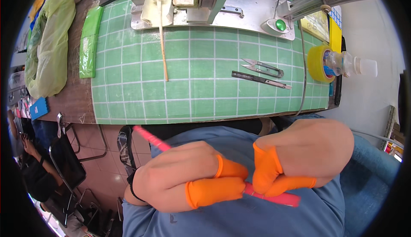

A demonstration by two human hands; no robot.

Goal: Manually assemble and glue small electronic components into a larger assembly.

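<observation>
Close to my body, below the table edge, both hands hold a long narrow pink-red strip [281,199]. My left hand [185,176] is closed, pinching the strip between a thumb and finger in orange finger covers. One end of the strip sticks out past its knuckles to the upper left. My right hand [302,156], also with orange finger covers, is closed on the strip near its other end. That end pokes out below the right fingertips. The two hands' covered fingertips nearly meet. What lies inside the palms is hidden.
On the green gridded mat [141,95] lie a utility knife [261,79], thread snips [262,68] and a thin wooden stick [163,48]. A metal machine base [252,22] with a green button [280,25] stands behind. Yellow tape [317,64] sits right; a plastic bag [53,44], left.
</observation>
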